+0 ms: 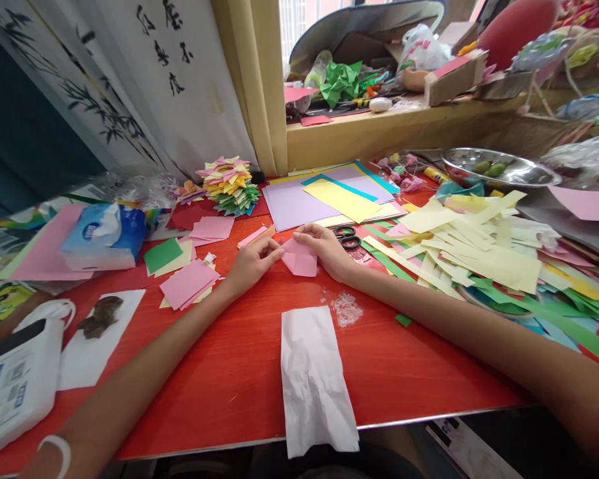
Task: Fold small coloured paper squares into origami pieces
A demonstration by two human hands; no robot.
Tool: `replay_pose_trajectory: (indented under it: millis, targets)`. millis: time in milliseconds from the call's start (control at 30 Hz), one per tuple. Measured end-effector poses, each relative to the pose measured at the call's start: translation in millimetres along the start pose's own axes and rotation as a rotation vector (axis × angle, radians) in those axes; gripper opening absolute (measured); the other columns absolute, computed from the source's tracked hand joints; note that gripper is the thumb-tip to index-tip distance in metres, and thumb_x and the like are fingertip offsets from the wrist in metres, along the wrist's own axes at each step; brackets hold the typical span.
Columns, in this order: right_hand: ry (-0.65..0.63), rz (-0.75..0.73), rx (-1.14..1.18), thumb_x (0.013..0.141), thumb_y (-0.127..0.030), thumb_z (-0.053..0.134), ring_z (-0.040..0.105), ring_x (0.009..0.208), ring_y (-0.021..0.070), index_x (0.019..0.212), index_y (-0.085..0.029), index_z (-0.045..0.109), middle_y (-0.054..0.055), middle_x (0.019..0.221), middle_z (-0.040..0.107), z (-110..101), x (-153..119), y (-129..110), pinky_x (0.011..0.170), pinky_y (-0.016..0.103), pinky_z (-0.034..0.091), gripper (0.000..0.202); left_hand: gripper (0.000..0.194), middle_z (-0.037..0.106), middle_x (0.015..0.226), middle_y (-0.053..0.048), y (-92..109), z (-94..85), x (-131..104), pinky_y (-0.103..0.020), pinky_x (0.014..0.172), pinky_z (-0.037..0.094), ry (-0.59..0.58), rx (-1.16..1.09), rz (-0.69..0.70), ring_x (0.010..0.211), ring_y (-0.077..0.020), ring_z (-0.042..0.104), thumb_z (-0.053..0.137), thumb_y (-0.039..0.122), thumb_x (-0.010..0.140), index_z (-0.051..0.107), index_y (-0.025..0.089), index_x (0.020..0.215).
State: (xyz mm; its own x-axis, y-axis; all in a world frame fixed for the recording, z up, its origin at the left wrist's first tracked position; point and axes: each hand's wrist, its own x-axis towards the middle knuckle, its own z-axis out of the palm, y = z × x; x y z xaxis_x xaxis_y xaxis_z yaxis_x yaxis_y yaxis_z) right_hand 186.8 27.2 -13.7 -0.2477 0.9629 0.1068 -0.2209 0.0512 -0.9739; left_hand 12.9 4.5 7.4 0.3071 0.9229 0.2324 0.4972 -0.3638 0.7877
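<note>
Pink paper (302, 261) is held over the red worktop (219, 372), pinched at its left edge by the left hand (253, 263) and at its upper right by the right hand (324, 247); black-handled scissors (348, 235) lie beside that hand.

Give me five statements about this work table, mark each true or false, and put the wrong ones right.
1. The right hand holds folded pink paper. True.
2. The scissors are gripped in the right hand. False: the scissors lie beside it.
3. The tissue pack is blue and white. True.
4. The tabletop is green. False: the tabletop is red.
5. The crumpled white paper overhangs the front edge. True.
</note>
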Motion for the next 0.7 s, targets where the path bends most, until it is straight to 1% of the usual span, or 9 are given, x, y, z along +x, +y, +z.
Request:
replay_pose_trajectory:
  millis: [67,100,133,200,300,400,467,600,700]
  targets:
    - [0.004,-0.005,0.105,0.067,-0.037,0.064,0.053,0.063,0.0091,0.094,-0.018,0.050,0.000,0.079,0.058,0.9,0.1,0.0,0.060,0.023,0.043,0.036,0.023,0.046,0.057,0.004,-1.8,-0.5,0.8,-0.020,0.047,0.030,0.067,-0.067,-0.025,0.047,-0.0060,0.037,0.049,0.038,0.079,0.049,0.017,0.072]
    - [-0.019,-0.004,0.138,0.066,-0.036,0.064,0.055,0.065,0.0098,0.098,-0.018,0.050,0.001,0.082,0.060,1.5,0.0,-0.2,0.064,0.025,0.045,0.039,0.022,0.046,0.057,0.004,-3.0,-0.7,1.3,-0.020,0.046,0.030,0.107,-0.100,-0.032,0.046,-0.0058,0.037,0.048,0.038,0.080,0.048,0.017,0.073]
    - [-0.057,0.001,0.144,0.066,-0.035,0.064,0.056,0.067,0.0106,0.099,-0.018,0.050,0.002,0.083,0.061,2.0,-0.2,-0.4,0.067,0.026,0.046,0.039,0.021,0.047,0.057,0.004,-4.3,-0.9,1.8,-0.020,0.045,0.029,0.140,-0.129,-0.035,0.044,-0.0055,0.036,0.048,0.038,0.080,0.047,0.017,0.074]
    - [-0.139,0.017,0.091,0.067,-0.033,0.064,0.057,0.068,0.0115,0.096,-0.015,0.054,0.004,0.083,0.063,2.6,-0.7,-0.9,0.069,0.027,0.046,0.036,0.021,0.048,0.058,0.004,-6.4,-1.1,2.8,-0.020,0.043,0.029,0.170,-0.170,-0.036,0.042,-0.0052,0.036,0.049,0.037,0.080,0.047,0.018,0.074]
    - [-0.192,0.029,0.011,0.068,-0.031,0.062,0.057,0.069,0.0120,0.087,-0.011,0.058,0.005,0.080,0.063,2.8,-1.3,-1.4,0.066,0.026,0.046,0.028,0.022,0.050,0.058,0.004,-6.8,-1.3,3.7,-0.020,0.043,0.030,0.115,-0.199,-0.048,0.042,-0.0051,0.037,0.050,0.037,0.078,0.047,0.017,0.072]
    - [-0.181,0.039,-0.012,0.069,-0.029,0.061,0.056,0.066,0.0117,0.085,-0.012,0.057,0.005,0.078,0.062,2.8,-1.8,-1.7,0.062,0.026,0.048,0.024,0.025,0.051,0.059,0.003,-5.5,-1.7,3.7,-0.020,0.044,0.032,0.021,-0.184,-0.054,0.043,-0.0055,0.039,0.051,0.039,0.077,0.048,0.016,0.068]
    - [-0.179,0.044,-0.052,0.070,-0.030,0.060,0.055,0.063,0.0112,0.086,-0.012,0.057,0.005,0.078,0.061,2.9,-2.2,-1.8,0.060,0.026,0.048,0.024,0.026,0.053,0.058,0.003,-5.1,-2.1,3.4,-0.021,0.045,0.032,-0.036,-0.160,-0.062,0.043,-0.0064,0.040,0.050,0.041,0.077,0.051,0.016,0.071]
    - [-0.181,0.016,-0.135,0.070,-0.033,0.060,0.055,0.067,0.0114,0.089,-0.012,0.056,0.005,0.082,0.060,3.1,-2.8,-1.4,0.061,0.025,0.048,0.029,0.028,0.057,0.057,0.001,-5.5,-2.2,3.3,-0.021,0.044,0.031,-0.091,-0.164,-0.084,0.042,-0.0069,0.041,0.049,0.044,0.078,0.052,0.016,0.075]
    - [-0.221,0.016,-0.142,0.070,-0.031,0.060,0.055,0.067,0.0119,0.088,-0.013,0.056,0.005,0.082,0.060,3.2,-2.7,-0.9,0.061,0.026,0.049,0.026,0.029,0.057,0.057,0.001,-5.7,-1.6,3.8,-0.020,0.043,0.031,-0.124,-0.176,-0.087,0.042,-0.0065,0.041,0.050,0.045,0.077,0.052,0.016,0.074]
